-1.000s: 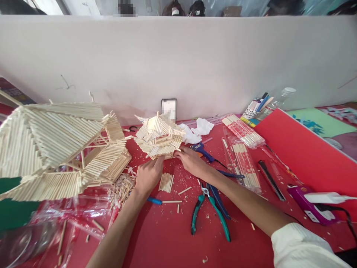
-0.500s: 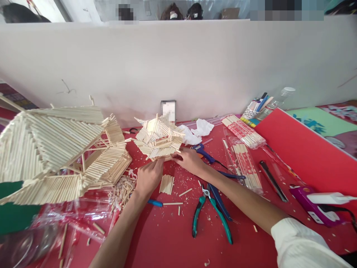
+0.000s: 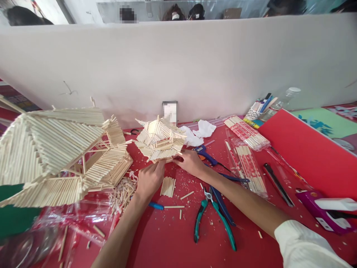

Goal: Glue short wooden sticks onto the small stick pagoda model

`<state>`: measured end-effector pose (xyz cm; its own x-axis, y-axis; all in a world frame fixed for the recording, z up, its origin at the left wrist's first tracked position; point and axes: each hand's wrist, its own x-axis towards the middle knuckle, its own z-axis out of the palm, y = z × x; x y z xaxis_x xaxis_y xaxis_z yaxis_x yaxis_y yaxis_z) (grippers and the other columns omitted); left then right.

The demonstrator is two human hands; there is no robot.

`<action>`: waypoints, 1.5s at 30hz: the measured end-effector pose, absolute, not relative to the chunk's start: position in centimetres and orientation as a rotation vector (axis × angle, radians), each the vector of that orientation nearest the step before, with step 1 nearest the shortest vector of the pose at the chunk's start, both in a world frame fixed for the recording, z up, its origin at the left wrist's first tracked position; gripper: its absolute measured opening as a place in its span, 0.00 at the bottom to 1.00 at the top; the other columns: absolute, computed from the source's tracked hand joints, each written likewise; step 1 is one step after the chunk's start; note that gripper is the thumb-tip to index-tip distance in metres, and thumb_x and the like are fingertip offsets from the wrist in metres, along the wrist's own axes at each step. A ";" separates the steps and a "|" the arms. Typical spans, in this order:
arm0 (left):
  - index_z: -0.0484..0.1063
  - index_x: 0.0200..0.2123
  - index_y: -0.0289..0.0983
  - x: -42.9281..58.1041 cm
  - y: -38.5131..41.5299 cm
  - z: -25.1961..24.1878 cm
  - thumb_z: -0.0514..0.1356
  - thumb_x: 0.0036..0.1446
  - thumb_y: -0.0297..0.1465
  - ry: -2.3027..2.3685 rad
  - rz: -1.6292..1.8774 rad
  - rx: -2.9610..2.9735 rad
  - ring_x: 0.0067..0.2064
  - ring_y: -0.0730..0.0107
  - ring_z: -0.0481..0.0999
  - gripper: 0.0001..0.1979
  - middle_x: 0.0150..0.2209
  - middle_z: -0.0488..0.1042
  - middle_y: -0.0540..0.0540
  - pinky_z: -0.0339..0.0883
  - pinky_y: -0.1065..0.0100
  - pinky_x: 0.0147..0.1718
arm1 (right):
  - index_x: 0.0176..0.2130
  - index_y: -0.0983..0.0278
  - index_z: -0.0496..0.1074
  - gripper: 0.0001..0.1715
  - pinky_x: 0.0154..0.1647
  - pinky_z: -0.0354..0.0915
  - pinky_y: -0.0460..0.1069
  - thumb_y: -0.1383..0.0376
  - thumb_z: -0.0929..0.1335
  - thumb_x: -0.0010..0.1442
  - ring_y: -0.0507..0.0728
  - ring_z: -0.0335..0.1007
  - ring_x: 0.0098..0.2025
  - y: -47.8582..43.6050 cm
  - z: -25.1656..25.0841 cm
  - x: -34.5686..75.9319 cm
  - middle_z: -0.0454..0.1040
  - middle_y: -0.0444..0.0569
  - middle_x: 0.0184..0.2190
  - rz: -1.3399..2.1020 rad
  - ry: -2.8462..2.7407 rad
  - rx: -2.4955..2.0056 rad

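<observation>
A small pagoda model (image 3: 160, 137) made of thin wooden sticks stands at mid-table, its tiered roofs flaring outward. My left hand (image 3: 151, 178) is closed at its lower front edge, fingertips hidden under the eave. At the lower right edge, my right hand (image 3: 187, 160) pinches the model's base between thumb and fingers. Just below lies a small panel of joined sticks (image 3: 167, 187). A blue-handled tool (image 3: 156, 206) and a loose stick (image 3: 174, 207) rest beside my left wrist. To the left stands a much larger stick-built model (image 3: 64, 149) with a broad ribbed roof.
Teal-handled pliers (image 3: 208, 208) lie below my right forearm; a blue glue gun (image 3: 206, 153) sits beyond it. Packs of wooden sticks (image 3: 247, 132), a black cutter (image 3: 278, 184), a purple device (image 3: 320, 212) and a red board (image 3: 309, 145) occupy the right. A white partition (image 3: 178, 67) rises behind.
The view has shifted slightly, so everything sits a little differently in the frame. Both hands keep their places on the small pagoda model.
</observation>
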<state>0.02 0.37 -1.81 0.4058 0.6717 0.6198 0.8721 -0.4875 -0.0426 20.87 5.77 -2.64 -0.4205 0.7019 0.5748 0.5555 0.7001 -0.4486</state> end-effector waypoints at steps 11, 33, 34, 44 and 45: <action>0.76 0.45 0.39 0.0 0.3 -2.0 0.56 0.60 0.21 -1.355 -0.758 -2.312 0.22 0.71 0.72 0.14 0.22 0.75 0.51 0.50 0.66 0.22 | 0.34 0.61 0.77 0.09 0.35 0.71 0.47 0.74 0.74 0.55 0.57 0.80 0.33 5.5 -2.3 20.9 0.82 0.46 0.31 0.219 -2.067 -0.880; 0.77 0.43 0.39 0.2 0.3 -1.6 0.56 0.62 0.22 -1.366 -0.763 -2.295 0.22 0.70 0.72 0.12 0.20 0.73 0.51 0.51 0.66 0.23 | 0.35 0.60 0.79 0.07 0.38 0.72 0.49 0.72 0.72 0.60 0.57 0.80 0.35 5.7 -3.4 21.1 0.82 0.48 0.33 0.293 -2.027 -0.859; 0.77 0.43 0.39 0.2 0.3 -1.6 0.56 0.62 0.22 -1.368 -0.765 -2.296 0.22 0.70 0.72 0.12 0.20 0.74 0.50 0.51 0.67 0.23 | 0.35 0.60 0.79 0.07 0.38 0.72 0.49 0.72 0.71 0.60 0.57 0.80 0.36 5.6 -3.4 21.1 0.82 0.48 0.33 0.296 -2.029 -0.864; 0.77 0.43 0.39 0.2 0.3 -1.9 0.55 0.62 0.22 -1.402 -0.754 -2.328 0.22 0.70 0.72 0.13 0.21 0.74 0.49 0.50 0.67 0.23 | 0.35 0.59 0.78 0.07 0.39 0.73 0.49 0.72 0.72 0.59 0.57 0.79 0.36 5.6 -3.4 21.1 0.82 0.47 0.33 0.314 -2.035 -0.886; 0.77 0.42 0.39 0.2 0.3 -1.9 0.55 0.62 0.22 -1.397 -0.760 -2.327 0.22 0.70 0.72 0.13 0.21 0.74 0.49 0.50 0.67 0.23 | 0.35 0.59 0.78 0.07 0.39 0.73 0.49 0.72 0.72 0.59 0.57 0.79 0.36 5.6 -3.5 21.1 0.82 0.47 0.33 0.312 -2.033 -0.884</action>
<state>0.17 0.26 -1.87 0.3798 0.7115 0.5913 0.8829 -0.4696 -0.0021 21.07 5.58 -3.45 -0.3672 0.6901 0.6236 0.4714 0.7161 -0.5148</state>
